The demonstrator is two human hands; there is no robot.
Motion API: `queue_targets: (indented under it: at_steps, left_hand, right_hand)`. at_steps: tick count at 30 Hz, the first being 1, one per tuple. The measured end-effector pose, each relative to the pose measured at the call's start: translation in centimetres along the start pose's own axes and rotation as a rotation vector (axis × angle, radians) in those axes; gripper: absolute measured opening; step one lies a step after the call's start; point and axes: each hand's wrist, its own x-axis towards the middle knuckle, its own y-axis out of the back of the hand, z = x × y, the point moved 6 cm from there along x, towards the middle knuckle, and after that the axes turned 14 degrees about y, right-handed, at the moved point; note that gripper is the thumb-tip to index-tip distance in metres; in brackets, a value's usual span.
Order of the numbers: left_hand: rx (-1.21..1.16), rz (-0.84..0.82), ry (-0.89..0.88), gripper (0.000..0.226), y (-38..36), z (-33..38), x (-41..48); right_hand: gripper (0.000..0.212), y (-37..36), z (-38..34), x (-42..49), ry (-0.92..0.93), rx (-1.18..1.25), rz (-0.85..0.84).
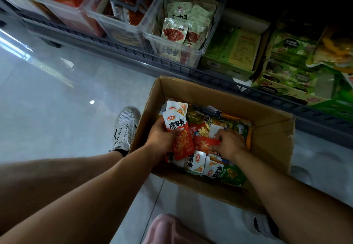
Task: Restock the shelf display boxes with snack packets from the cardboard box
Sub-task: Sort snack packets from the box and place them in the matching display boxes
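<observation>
Okay, left hand (162,138) grips the red packet stack (181,140); right hand (230,143) pinches, I think, a loose packet (205,142) in the cardboard box (271,129). I'd align edges before stacking.

Glossy pale tiled floor (57,94) beneath dark shelving (114,44).

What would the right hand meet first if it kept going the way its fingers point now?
The right hand grips a red packet lying in the cardboard box. Pushed on leftward and down, it would likely press into the loose packets beneath, short of the left hand and its bundle; depth is unclear.
</observation>
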Motion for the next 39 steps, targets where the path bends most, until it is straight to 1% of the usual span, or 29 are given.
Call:
queue_targets:
  at_steps: [3,6,8,10,12,14,15,17,20,22,25,27,29,31,33,35,36,39]
  left_hand:
    - [0.003,0.008,-0.014,0.048,0.1,0.0,0.1]
    - [-0.018,0.007,-0.021,0.049,0.1,0.2,0.0]
    - [-0.008,-0.002,-0.030,0.046,0.0,0.3,-0.2]
    - [0.008,-0.032,-0.053,0.041,-0.3,0.5,-0.6]
    - [0.002,-0.074,-0.078,0.036,-0.7,0.8,-1.3]
    - [-0.009,-0.115,-0.081,0.034,-1.0,1.2,-2.2]
    - [-0.007,-0.129,-0.084,0.035,-1.1,1.4,-2.6]
    - [0.015,-0.159,-0.102,0.034,-1.3,1.6,-3.3]
    - [0.013,-0.230,-0.106,0.028,-1.6,1.8,-4.3]
    - [0.032,-0.269,-0.111,0.030,-1.8,2.0,-5.0]
    - [0.071,-0.282,-0.156,0.035,-2.0,2.4,-5.9]
    - [0.068,-0.309,-0.161,0.037,-2.2,2.4,-6.5]
    - [0.094,-0.352,-0.154,0.047,-2.4,2.3,-6.9]
    - [0.163,-0.371,-0.171,0.063,-2.7,2.3,-7.1]
    - [0.223,-0.377,-0.194,0.069,-3.0,2.4,-7.2]
    - [0.232,-0.381,-0.193,0.068,-3.2,2.4,-7.2]
    - [0.226,-0.378,-0.188,0.065,-3.2,2.5,-7.3]
    - [0.159,-0.347,-0.160,0.058,-2.8,2.7,-7.1]
  right_hand:
    - [0.026,1.3,-0.6,-0.5,-0.011,0.287,0.101]
    - [0.022,3.8,-1.7,-2.0,0.041,0.359,0.205]
    - [0.022,5.1,-2.1,-3.2,0.065,0.407,0.210]
    - [0.024,6.1,-2.5,-4.0,0.073,0.528,0.191]
    - [0.019,7.2,-2.7,-4.8,0.067,0.650,0.222]
    - [0.013,7.9,-2.6,-5.7,0.019,0.816,0.278]
    - [0.016,8.0,-2.6,-6.2,-0.014,0.936,0.287]
    - [0.025,8.0,-2.8,-7.1,-0.039,1.117,0.221]
    - [0.044,7.9,-3.6,-8.2,0.009,1.180,-0.032]
    - [0.055,7.9,-3.9,-8.9,0.037,1.072,-0.162]
    - [0.057,8.7,-4.7,-9.6,0.087,0.805,-0.236]
    - [0.052,9.8,-5.4,-9.7,0.145,0.661,-0.188]
    - [0.046,11.0,-5.8,-9.7,0.163,0.570,-0.090]
    - [0.046,11.9,-6.1,-9.6,0.161,0.525,0.011]
    - [0.051,12.6,-6.3,-9.3,0.146,0.538,0.156]
    - [0.055,13.0,-6.3,-9.2,0.108,0.617,0.335]
    - [0.054,13.0,-6.2,-9.1,0.087,0.697,0.397]
    - [0.050,11.6,-5.7,-8.8,0.032,1.061,0.493]
